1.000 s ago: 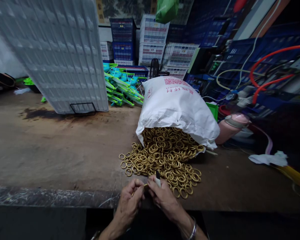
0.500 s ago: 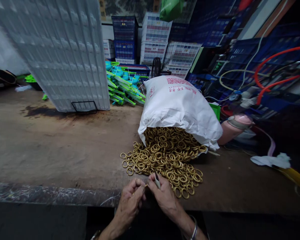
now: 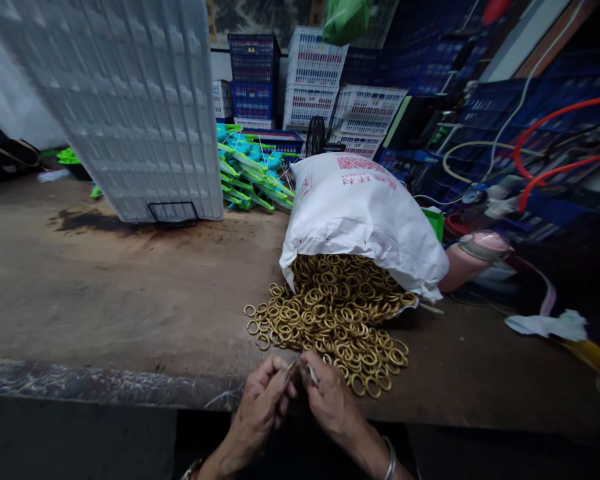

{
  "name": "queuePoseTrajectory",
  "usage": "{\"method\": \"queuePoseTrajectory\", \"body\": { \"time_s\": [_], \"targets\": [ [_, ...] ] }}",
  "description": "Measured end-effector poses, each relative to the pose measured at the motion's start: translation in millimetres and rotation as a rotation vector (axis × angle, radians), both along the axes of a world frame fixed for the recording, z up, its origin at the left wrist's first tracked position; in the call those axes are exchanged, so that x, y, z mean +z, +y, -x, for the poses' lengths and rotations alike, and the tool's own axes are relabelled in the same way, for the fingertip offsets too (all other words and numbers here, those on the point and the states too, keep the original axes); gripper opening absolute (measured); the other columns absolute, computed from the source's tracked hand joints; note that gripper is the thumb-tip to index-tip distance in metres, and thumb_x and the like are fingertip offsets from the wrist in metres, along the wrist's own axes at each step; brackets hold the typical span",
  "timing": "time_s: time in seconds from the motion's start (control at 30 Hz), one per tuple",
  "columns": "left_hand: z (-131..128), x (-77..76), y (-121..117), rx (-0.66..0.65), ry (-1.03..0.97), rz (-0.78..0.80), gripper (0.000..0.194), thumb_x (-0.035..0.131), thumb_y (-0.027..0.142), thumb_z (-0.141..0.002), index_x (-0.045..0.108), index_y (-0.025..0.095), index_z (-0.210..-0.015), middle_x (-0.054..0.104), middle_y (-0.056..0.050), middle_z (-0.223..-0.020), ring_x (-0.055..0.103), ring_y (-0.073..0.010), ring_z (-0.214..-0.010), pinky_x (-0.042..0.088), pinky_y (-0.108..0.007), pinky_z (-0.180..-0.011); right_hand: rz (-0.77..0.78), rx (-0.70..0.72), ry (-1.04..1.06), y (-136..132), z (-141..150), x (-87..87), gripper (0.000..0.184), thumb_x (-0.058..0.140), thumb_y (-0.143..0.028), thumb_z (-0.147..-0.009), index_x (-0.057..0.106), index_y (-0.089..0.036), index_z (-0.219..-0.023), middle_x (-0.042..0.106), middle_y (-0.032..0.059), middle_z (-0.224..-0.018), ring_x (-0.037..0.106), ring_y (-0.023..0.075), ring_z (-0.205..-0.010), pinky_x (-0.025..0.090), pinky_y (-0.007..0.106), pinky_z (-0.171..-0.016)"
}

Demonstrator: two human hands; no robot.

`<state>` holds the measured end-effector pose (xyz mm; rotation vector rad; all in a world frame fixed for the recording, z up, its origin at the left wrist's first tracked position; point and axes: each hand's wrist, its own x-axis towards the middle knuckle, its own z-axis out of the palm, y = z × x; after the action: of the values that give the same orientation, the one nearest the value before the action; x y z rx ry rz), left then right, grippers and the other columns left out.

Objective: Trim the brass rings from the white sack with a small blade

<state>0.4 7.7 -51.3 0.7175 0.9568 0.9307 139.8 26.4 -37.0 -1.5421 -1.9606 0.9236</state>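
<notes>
One left hand (image 3: 264, 400) and one right hand (image 3: 333, 400) make two, with one golden ring (image 3: 291, 366) in the left grip and one pale slim object (image 3: 313, 374) in the right. The heaped rings (image 3: 325, 313) number many dozens, overlapping too much for an exact count. There is one white sack (image 3: 360, 213), one pink bottle (image 3: 473, 260), one translucent panel (image 3: 140, 120), one wire stand (image 3: 173, 221) and one green bag (image 3: 347, 20). Two blue crates (image 3: 253, 60) form one stack; the white crates (image 3: 314, 63) are partly hidden, their total unclear.
</notes>
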Motion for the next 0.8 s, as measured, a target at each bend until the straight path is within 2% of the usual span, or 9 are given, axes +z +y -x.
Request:
{"method": "queuePoseTrajectory", "body": {
  "time_s": [0.1, 0.23, 0.33, 0.5, 0.63, 0.8],
  "targets": [
    [-1.0, 2.7, 0.8, 0.029, -0.009, -0.036, 0.032, 0.054, 0.048, -0.076, 0.042, 0.019, -0.073, 0.047, 0.007, -0.056, 0.028, -0.0018, -0.036, 0.017, -0.016, -0.036, -0.012, 0.069, -0.106, -5.6, 2.3, 2.5, 0.024, 0.036, -0.005, -0.07, 0.052, -0.02, -0.08, 0.059, 0.0006, -0.068, 0.052, 0.0141, -0.063, 0.032, 0.023, -0.059],
    [-2.6, 11.9, 2.1, 0.048, 0.025, -0.018, 0.04, 0.059, 0.054, -0.068, 0.039, 0.019, -0.069, 0.047, 0.006, -0.057, 0.03, -0.0027, -0.039, 0.018, -0.017, -0.038, -0.005, 0.075, -0.185, -7.3, 5.7, 5.2, 0.034, 0.036, -0.002, -0.063, 0.054, -0.021, -0.084, 0.062, 0.0009, -0.072, 0.055, 0.015, -0.067, 0.033, 0.022, -0.061],
    [-2.7, 13.1, 2.2, 0.047, 0.053, -0.016, 0.041, 0.058, 0.055, -0.067, 0.039, 0.02, -0.068, 0.046, 0.006, -0.056, 0.028, -0.0029, -0.039, 0.016, -0.017, -0.038, -0.019, 0.067, -0.213, -6.8, 6.2, 3.8, 0.036, 0.035, -0.002, -0.062, 0.054, -0.021, -0.085, 0.061, 0.0006, -0.072, 0.055, 0.0155, -0.067, 0.033, 0.022, -0.061],
    [-1.4, 4.3, 0.5, 0.049, 0.117, -0.086, 0.04, 0.055, 0.056, -0.07, 0.041, 0.019, -0.067, 0.045, 0.006, -0.057, 0.027, -0.0039, -0.04, 0.017, -0.018, -0.038, -0.058, 0.033, -0.306, -7.8, 6.7, 0.9, 0.034, 0.035, -0.001, -0.059, 0.053, -0.021, -0.081, 0.06, 0.0013, -0.071, 0.054, 0.0163, -0.067, 0.031, 0.023, -0.059],
    [-0.6, 0.3, -0.3, 0.059, 0.16, -0.139, 0.04, 0.052, 0.056, -0.072, 0.041, 0.019, -0.065, 0.045, 0.006, -0.056, 0.028, -0.0046, -0.041, 0.02, -0.018, -0.039, -0.031, 0.05, -0.331, -8.8, 7.4, 3.3, 0.033, 0.035, -0.001, -0.06, 0.052, -0.021, -0.081, 0.06, 0.001, -0.07, 0.053, 0.0156, -0.066, 0.031, 0.023, -0.058],
    [5.3, 6.1, -4.5, 0.048, 0.21, -0.162, 0.039, 0.05, 0.054, -0.075, 0.043, 0.018, -0.064, 0.044, 0.006, -0.054, 0.031, -0.0045, -0.041, 0.022, -0.017, -0.039, 0.017, 0.09, -0.394, -7.9, 9.5, 7.0, 0.03, 0.037, -0.001, -0.063, 0.053, -0.02, -0.082, 0.061, 0.0017, -0.07, 0.054, 0.0154, -0.065, 0.029, 0.023, -0.056]
  ]
}}
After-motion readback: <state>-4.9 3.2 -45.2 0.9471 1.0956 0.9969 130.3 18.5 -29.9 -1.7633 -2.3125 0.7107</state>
